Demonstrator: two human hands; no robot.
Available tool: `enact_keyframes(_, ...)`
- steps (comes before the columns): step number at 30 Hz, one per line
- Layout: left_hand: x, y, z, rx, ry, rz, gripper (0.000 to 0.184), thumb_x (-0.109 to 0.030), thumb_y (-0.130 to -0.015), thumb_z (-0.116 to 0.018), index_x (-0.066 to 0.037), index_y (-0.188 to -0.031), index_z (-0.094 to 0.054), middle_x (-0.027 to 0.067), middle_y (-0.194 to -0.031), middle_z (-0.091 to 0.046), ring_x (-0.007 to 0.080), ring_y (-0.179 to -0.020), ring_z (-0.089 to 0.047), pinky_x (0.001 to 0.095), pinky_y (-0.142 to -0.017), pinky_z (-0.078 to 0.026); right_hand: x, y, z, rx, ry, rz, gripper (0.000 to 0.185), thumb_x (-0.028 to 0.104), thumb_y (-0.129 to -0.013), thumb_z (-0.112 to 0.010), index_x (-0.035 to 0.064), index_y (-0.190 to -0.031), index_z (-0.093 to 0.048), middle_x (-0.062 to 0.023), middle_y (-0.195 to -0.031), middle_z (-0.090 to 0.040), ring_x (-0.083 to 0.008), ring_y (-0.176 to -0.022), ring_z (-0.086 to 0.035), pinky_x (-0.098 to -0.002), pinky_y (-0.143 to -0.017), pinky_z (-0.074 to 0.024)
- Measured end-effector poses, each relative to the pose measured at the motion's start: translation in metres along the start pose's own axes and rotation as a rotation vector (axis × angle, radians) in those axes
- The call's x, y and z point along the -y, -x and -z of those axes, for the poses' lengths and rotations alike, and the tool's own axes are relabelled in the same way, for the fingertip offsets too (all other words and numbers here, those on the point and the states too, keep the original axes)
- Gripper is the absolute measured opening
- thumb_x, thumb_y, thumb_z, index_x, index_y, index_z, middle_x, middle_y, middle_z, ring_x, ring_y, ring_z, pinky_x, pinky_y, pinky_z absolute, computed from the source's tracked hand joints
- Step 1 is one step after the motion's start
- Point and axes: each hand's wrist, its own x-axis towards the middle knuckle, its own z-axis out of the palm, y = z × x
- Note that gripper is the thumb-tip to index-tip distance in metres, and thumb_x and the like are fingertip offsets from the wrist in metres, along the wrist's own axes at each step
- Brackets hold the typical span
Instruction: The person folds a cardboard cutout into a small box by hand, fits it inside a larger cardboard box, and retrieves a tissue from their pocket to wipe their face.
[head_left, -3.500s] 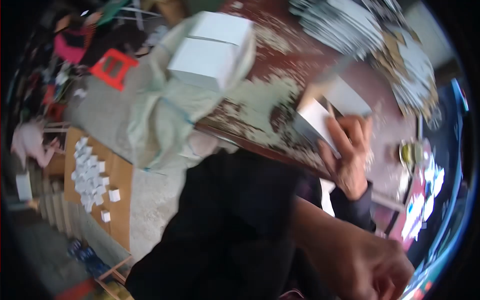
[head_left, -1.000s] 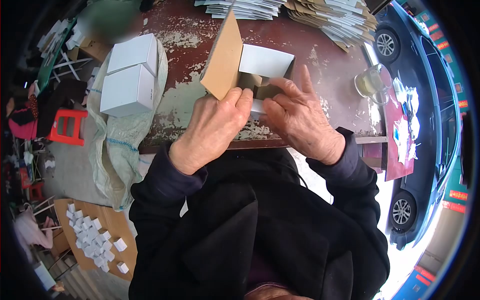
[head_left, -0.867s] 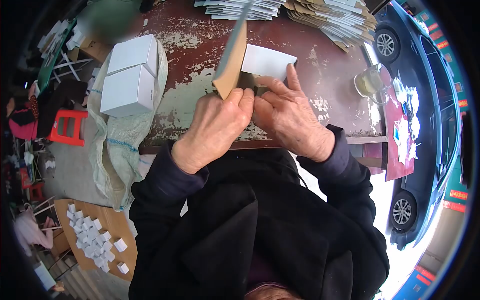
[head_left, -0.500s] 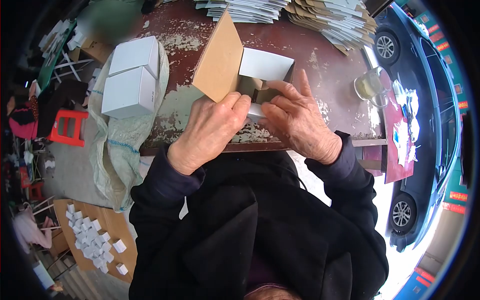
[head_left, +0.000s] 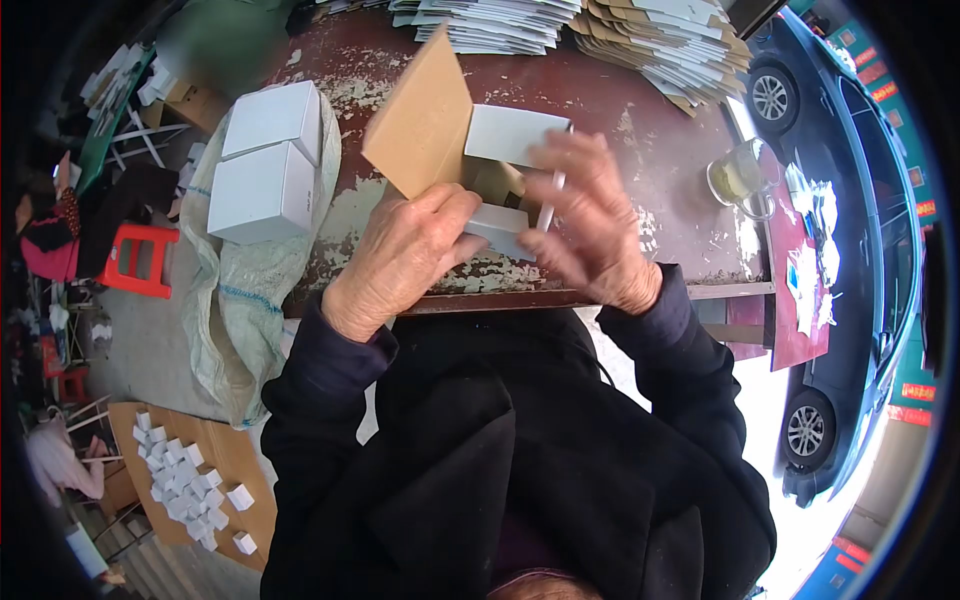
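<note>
A small cardboard box (head_left: 500,220), white outside and brown inside, stands part-folded near the table's front edge. Its tall brown lid flap (head_left: 425,115) is raised at the left, and a white flap (head_left: 515,132) sticks up at the back. My left hand (head_left: 405,250) is closed on the box's near left corner, thumb along the white front wall. Beside the right wall is my right hand (head_left: 595,225), smeared by motion, its fingers apart with the thumb low near the front corner. Whether those fingers touch the box I cannot tell.
Flat box blanks (head_left: 665,45) lie stacked at the back. Two finished white boxes (head_left: 262,190) rest on a woven sack (head_left: 235,310) at left. A glass mug (head_left: 735,178) stands at the right. Small white boxes (head_left: 185,485) cover part of a lower board.
The box has shifted slightly left and its raised flap leans further left. My right hand has come off the front wall, its fingers spreading at the right side.
</note>
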Motion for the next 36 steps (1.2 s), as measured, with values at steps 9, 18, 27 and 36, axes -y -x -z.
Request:
enact_keyframes(9, 0.009, -0.004, -0.003, -0.126, -0.003, -0.12, 0.043, -0.006, -0.068, -0.081, -0.005, -0.107, -0.062, 0.0105, -0.137, -0.054, 0.0292, -0.111, -0.063, 0.0378, -0.09, -0.051, -0.036, -0.012, -0.009, -0.291, -0.681, -0.664, 0.041, 0.026, -0.095, -0.066, -0.0006, -0.126, -0.06, -0.0101, -0.102, -0.064, -0.017, -0.088, -0.06, -0.0279, -0.076, -0.0518)
enact_keyframes(18, 0.012, 0.002, -0.035, -0.517, -0.119, -0.141, 0.055, -0.009, -0.065, -0.084, -0.015, -0.116, -0.064, 0.0186, -0.156, -0.028, 0.0343, -0.122, -0.052, 0.0428, -0.098, -0.048, -0.035, 0.001, -0.016, -0.293, -0.647, -0.761, 0.038, 0.024, -0.098, -0.059, -0.0009, -0.127, -0.06, -0.0065, -0.086, -0.061, -0.0112, -0.074, -0.051, -0.0231, -0.065, -0.0443)
enact_keyframes(27, 0.01, 0.011, -0.049, -0.816, 0.306, -0.004, 0.046, -0.016, -0.083, -0.077, -0.01, -0.126, -0.061, 0.0221, -0.153, -0.03, 0.033, -0.13, -0.046, 0.0379, -0.103, -0.045, -0.031, 0.004, -0.021, -0.301, -0.679, -0.778, 0.038, 0.025, -0.098, -0.059, -0.0004, -0.127, -0.06, -0.0057, -0.085, -0.06, -0.0111, -0.074, -0.051, -0.0235, -0.066, -0.044)
enact_keyframes(36, -0.007, 0.004, -0.045, -0.679, 1.029, 0.256, 0.036, -0.015, -0.097, -0.062, -0.002, -0.13, -0.056, 0.0173, -0.137, -0.052, 0.0224, -0.117, -0.054, 0.0318, -0.098, -0.044, -0.024, 0.007, -0.024, -0.335, -0.734, -0.756, 0.038, 0.025, -0.099, -0.058, -0.0003, -0.128, -0.059, -0.0059, -0.089, -0.06, -0.0114, -0.079, -0.052, -0.0238, -0.07, -0.0439)
